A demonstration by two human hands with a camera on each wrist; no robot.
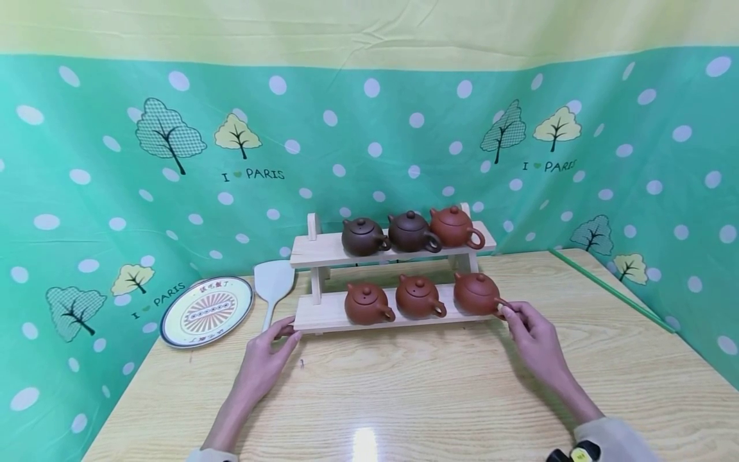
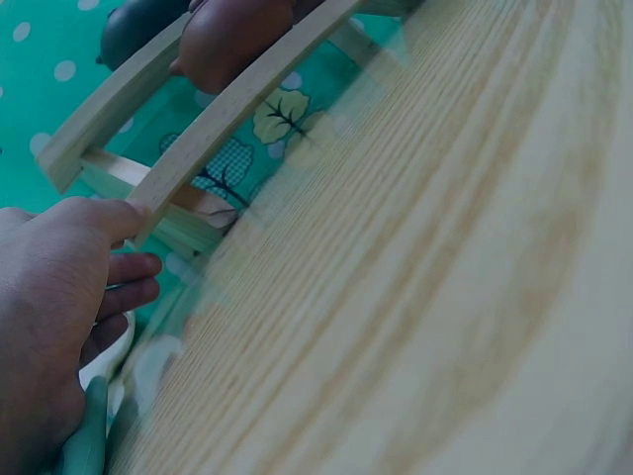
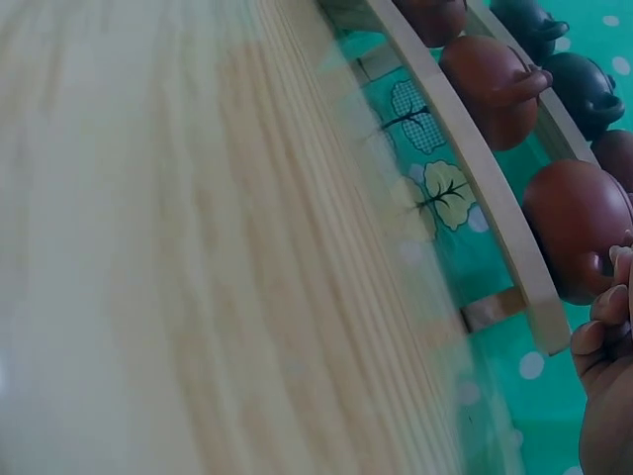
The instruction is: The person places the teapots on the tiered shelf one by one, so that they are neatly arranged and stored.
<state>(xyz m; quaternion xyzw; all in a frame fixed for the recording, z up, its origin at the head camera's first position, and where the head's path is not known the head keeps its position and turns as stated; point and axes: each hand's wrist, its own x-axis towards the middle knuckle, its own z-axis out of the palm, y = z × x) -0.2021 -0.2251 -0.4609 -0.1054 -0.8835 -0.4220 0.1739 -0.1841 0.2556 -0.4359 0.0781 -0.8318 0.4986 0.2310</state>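
A two-tier wooden display rack [image 1: 331,312] stands on the table with three small teapots on each tier. At the lower tier's left end, my left hand [image 1: 267,359] holds the corner between thumb and fingers; the left wrist view shows the same hand [image 2: 59,287] at the board's tip. My right hand [image 1: 534,337] pinches the handle of the rightmost lower reddish-brown teapot [image 1: 476,294], which sits on the board. Beside it are a middle teapot [image 1: 417,297] and a left teapot [image 1: 366,304], both reddish-brown. In the right wrist view, curled fingers [image 3: 615,307] meet the handle.
Above are two dark brown teapots [image 1: 362,237] and a reddish one [image 1: 453,226]. Left of the rack lie a white spatula [image 1: 274,280] and a patterned plate [image 1: 208,312]. A green stick [image 1: 612,290] lies along the right edge, by the polka-dot curtain [image 1: 369,154].
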